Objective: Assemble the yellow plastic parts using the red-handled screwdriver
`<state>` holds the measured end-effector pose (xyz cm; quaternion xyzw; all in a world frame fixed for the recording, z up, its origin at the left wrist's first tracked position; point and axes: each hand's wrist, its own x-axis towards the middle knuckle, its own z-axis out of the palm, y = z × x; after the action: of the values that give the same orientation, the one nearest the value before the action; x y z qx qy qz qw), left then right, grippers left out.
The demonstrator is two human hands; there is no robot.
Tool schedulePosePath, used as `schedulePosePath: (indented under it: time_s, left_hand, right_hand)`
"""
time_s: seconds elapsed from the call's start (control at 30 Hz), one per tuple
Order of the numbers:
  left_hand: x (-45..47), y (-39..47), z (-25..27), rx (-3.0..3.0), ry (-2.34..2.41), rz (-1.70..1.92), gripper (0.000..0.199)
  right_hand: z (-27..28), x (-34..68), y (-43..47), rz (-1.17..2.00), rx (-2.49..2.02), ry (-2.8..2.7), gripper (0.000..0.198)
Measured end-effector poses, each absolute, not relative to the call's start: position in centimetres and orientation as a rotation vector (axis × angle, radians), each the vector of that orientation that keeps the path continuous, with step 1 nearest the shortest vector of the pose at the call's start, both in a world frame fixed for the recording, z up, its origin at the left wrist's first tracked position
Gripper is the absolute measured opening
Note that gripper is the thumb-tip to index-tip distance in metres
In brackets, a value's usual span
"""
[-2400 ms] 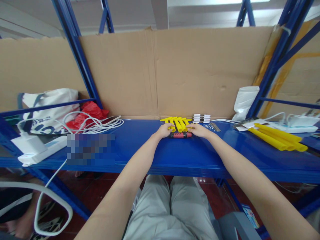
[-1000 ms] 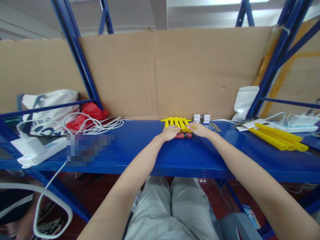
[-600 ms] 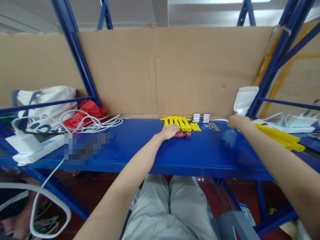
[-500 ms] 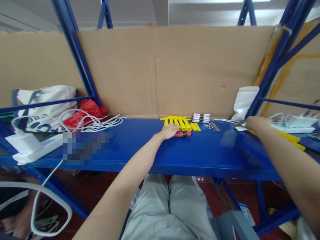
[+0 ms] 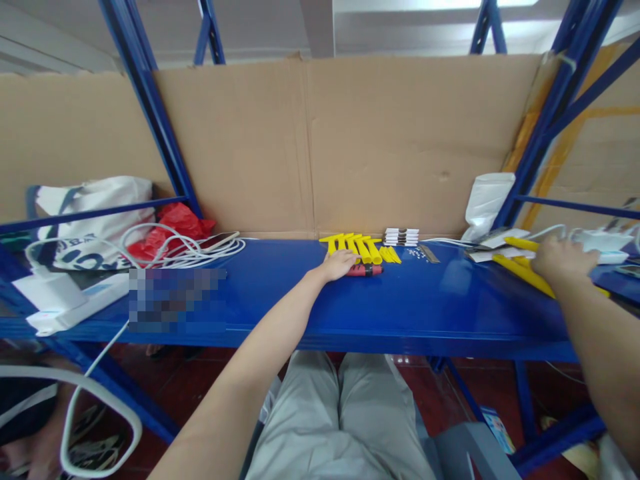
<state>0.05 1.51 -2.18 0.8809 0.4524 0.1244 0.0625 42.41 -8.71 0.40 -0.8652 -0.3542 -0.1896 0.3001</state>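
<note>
My left hand (image 5: 340, 265) lies flat on the blue tabletop, fingers stretched toward the near ends of a row of yellow plastic handles (image 5: 367, 251). A red and black cylindrical tool (image 5: 367, 270) lies beside its fingertips, the left end covered by the hand. Far to the right, my right hand (image 5: 563, 259) is over a pile of long yellow pieces (image 5: 525, 275) and flat grey-white pieces (image 5: 500, 253). Its fingers are partly hidden and blurred, so I cannot tell whether it grips one.
Small yellow pieces (image 5: 390, 254), a stack of white strips (image 5: 401, 237), tiny loose parts and a thin metal strip (image 5: 429, 253) lie at the back. White cables (image 5: 215, 250), a power strip (image 5: 90, 293) and a cloth bag (image 5: 95, 223) are at left. Cardboard (image 5: 380, 147) stands behind.
My right hand has moved right, from the flat grey-white pieces to over the yellow pieces, uncovering several of both. My left hand stays in place.
</note>
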Motion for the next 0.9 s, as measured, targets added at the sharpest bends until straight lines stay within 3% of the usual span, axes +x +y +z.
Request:
schedulePosePath:
  time_s: [0.13,0.47,0.73,0.9]
  left_hand:
    - [0.1,1.7,-2.2,2.671,1.361,0.379,0.05]
    - [-0.1,1.5,-2.2,2.667,1.352,0.373,0.048]
    - [0.0,1.7,-2.4,2.651,1.347,0.406,0.047]
    - [0.1,1.8,-2.4,2.589,1.276,0.77,0.056]
  right_hand:
    - [3.1,38.5,-8.2,-0.556,-2.311,-0.85,0.052]
    - [5.7,26.6,-2.4,-0.52,-1.45,-1.102,0.038]
    - [1.4,20.6,-0.7,-0.277,-1.335,-1.248,0.032]
    - [-0.6,20.2,-0.7,-0.175,-1.413,-1.399,0.03]
